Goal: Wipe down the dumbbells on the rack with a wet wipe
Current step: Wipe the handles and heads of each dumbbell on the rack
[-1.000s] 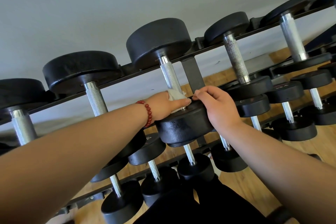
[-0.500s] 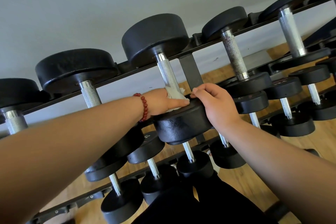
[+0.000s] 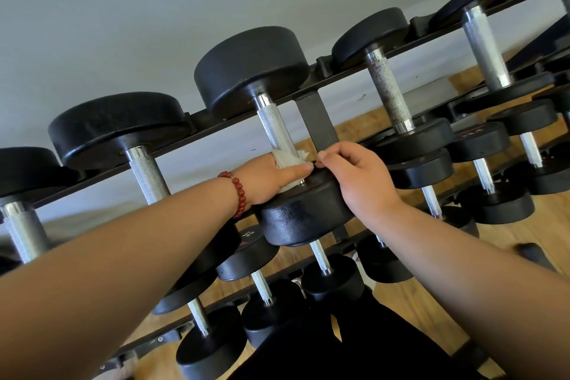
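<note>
Little has moved since the earlier frames: both hands keep the same station at centre frame, and only the view has drifted slightly.

The left hand [image 3: 265, 180], with a red bead bracelet [image 3: 239, 193] at the wrist, grasps the wet wipe [image 3: 288, 160]. The wipe is white and crumpled. It is pressed around the lower end of the knurled handle [image 3: 277, 129], where the handle meets the near head of the dumbbell [image 3: 305, 216].

The right hand [image 3: 362, 177] has its fingers curled over the upper edge of that near head, fingertips almost touching the left thumb. It appears to steady the weight.

The dumbbell lies across the top tier of the rack [image 3: 317, 120], with its far head at upper centre of the frame, toward the wall.

Assessment: the step in hand is wiping this dumbbell's handle, at its lower end. The upper stretch of knurling is bare of the wipe.

The next move calls for drawing the wipe up the handle under a firm wrap while the right hand holds the head against rolling. The two heads follow, then the neighbouring dumbbells at left and right of the frame. Whether those have been wiped cannot be told.
</note>
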`<state>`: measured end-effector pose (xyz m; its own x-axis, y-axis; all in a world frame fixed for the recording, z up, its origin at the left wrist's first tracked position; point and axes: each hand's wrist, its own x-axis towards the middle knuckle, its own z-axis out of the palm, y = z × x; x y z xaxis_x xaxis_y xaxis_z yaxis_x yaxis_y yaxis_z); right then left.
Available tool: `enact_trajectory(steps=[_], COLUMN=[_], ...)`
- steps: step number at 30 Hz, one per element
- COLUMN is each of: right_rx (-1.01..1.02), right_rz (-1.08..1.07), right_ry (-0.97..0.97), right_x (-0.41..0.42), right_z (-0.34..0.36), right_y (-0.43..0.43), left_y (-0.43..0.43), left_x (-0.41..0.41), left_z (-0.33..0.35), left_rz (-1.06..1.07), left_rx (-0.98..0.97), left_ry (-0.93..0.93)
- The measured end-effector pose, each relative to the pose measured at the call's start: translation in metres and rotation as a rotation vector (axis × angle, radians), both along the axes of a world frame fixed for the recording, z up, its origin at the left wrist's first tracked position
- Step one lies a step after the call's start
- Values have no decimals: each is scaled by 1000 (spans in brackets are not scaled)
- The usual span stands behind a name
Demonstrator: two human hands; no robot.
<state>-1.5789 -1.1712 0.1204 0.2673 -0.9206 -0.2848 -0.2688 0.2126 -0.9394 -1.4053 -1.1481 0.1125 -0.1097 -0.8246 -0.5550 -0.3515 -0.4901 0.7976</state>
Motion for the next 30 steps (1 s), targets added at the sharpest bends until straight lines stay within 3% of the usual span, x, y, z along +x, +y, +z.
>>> enact_trajectory(steps=[6, 9, 17, 22, 27, 30], right_rx=[-20, -14, 6, -26, -231, -389], right_rz=[-4, 4, 15, 93, 303, 389], right_ry=[4, -2, -50, -56, -60, 8], right_x=[-1, -1, -4, -7, -19, -28], right_z=[1, -1, -2, 1, -1, -8], right_y=[0, 1, 1, 3, 9, 11], left_y=[5, 18, 73, 86, 105, 116], left_x=[-1, -6, -41, -54, -83, -95], left_z=[14, 21, 37, 31, 23, 21], left_rz=[-53, 24, 385, 279, 443, 595], left_rx=[84, 86, -192, -419, -545, -585], left_ry=[-115, -225, -276, -513, -748, -734])
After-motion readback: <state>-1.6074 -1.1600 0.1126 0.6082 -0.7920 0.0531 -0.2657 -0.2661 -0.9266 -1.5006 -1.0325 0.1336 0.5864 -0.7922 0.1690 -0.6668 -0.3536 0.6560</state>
